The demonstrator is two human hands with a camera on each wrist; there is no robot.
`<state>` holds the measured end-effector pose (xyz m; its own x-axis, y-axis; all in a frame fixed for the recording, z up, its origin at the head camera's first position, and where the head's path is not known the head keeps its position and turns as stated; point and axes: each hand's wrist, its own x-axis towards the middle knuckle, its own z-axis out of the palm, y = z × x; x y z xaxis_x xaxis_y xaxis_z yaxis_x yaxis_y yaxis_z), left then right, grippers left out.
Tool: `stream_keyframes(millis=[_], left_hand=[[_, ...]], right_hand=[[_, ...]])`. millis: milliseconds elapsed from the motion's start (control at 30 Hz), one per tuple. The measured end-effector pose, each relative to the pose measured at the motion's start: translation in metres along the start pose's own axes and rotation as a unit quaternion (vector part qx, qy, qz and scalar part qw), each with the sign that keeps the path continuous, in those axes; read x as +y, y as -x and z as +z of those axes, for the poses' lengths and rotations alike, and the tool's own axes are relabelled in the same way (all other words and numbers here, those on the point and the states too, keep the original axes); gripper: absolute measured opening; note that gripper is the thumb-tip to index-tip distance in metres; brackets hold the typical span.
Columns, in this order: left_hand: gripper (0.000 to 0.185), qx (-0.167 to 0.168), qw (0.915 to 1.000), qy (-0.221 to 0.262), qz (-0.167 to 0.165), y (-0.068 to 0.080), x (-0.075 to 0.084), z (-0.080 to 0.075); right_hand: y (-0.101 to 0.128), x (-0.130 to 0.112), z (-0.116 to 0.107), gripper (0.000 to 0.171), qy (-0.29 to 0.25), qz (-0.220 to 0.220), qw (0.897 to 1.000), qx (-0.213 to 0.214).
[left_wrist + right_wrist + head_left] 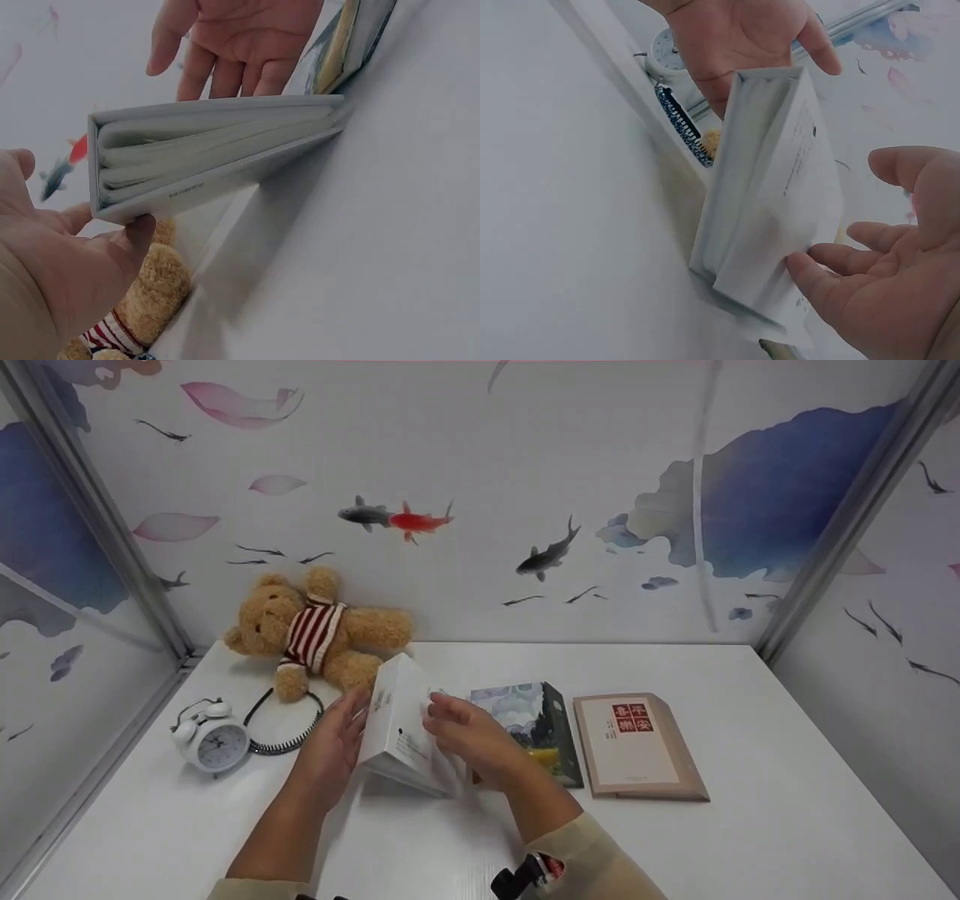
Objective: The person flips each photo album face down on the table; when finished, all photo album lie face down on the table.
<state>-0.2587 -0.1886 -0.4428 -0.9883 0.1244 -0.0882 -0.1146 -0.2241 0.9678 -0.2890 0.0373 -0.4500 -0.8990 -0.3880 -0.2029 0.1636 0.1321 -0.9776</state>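
A white book (401, 727) stands tilted on one edge on the white table (750, 825), its upper end leaning away from me. My left hand (337, 739) lies flat against its left side with straight fingers. In the left wrist view the left thumb and fingers (52, 270) touch the corner of the book (217, 150), whose page block faces the camera. My right hand (469, 735) rests its fingertips on the printed right cover. In the right wrist view its fingers (885, 285) are relaxed and touch the lower edge of the book (772, 187). Neither hand curls round it.
A teddy bear (315, 634) in a striped jumper lies against the back wall. A white alarm clock (214, 739) and a black coiled cable (289, 742) sit at the left. A book with a painted cover (536, 727) and a beige book (634, 742) lie to the right.
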Motion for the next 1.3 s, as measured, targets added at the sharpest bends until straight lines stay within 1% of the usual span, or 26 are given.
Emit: stream_keyframes(millis=[100, 200, 267, 333, 433, 633, 800, 900, 1000, 1100, 1200, 1300], left_hand=[[0.06, -0.011, 0.9998, 0.015, 0.004, 0.003, 0.005, 0.008], [0.059, -0.017, 0.9996, 0.019, 0.009, 0.006, 0.011, 0.015], [0.059, -0.024, 0.9994, 0.016, 0.019, 0.008, 0.014, 0.018], [0.059, -0.028, 0.9992, 0.014, 0.027, 0.01, 0.016, 0.019], [0.059, -0.035, 0.9986, 0.008, 0.038, 0.012, 0.018, 0.02], [0.054, -0.042, 0.9976, 0.015, 0.053, 0.013, 0.02, 0.021], [0.058, -0.051, 0.9961, 0.023, 0.068, 0.013, 0.019, 0.021], [0.058, -0.061, 0.9954, 0.026, 0.07, 0.012, 0.017, 0.021], [0.056, -0.071, 0.9949, 0.031, 0.064, 0.01, 0.014, 0.021], [0.058, -0.067, 0.9961, 0.031, 0.048, 0.007, 0.009, 0.019], [0.065, -0.054, 0.9983, 0.018, 0.012, 0.002, 0.002, 0.014], [0.07, -0.044, 0.9987, -0.002, -0.026, -0.002, -0.006, 0.008]], right_hand=[[0.007, -0.009, 0.0, 0.061, -0.026, -0.042, 0.998, -0.026], [0.014, -0.018, 0.001, 0.061, -0.047, -0.083, 0.994, -0.043], [0.017, -0.022, 0.002, 0.063, -0.059, -0.109, 0.991, -0.052], [0.019, -0.024, 0.003, 0.065, -0.064, -0.122, 0.989, -0.053], [0.019, -0.023, 0.004, 0.07, -0.058, -0.129, 0.989, -0.044], [0.018, -0.021, 0.007, 0.073, -0.041, -0.119, 0.992, -0.01], [0.017, -0.021, 0.008, 0.077, -0.039, -0.117, 0.992, 0.009], [0.016, -0.021, 0.007, 0.079, -0.027, -0.112, 0.993, 0.02], [0.015, -0.021, 0.004, 0.078, -0.012, -0.102, 0.994, 0.03], [0.015, -0.022, -0.001, 0.079, -0.002, -0.092, 0.995, 0.035], [0.015, -0.023, -0.005, 0.079, 0.0, -0.088, 0.995, 0.036], [0.014, -0.024, -0.009, 0.077, -0.006, -0.093, 0.995, 0.039]])
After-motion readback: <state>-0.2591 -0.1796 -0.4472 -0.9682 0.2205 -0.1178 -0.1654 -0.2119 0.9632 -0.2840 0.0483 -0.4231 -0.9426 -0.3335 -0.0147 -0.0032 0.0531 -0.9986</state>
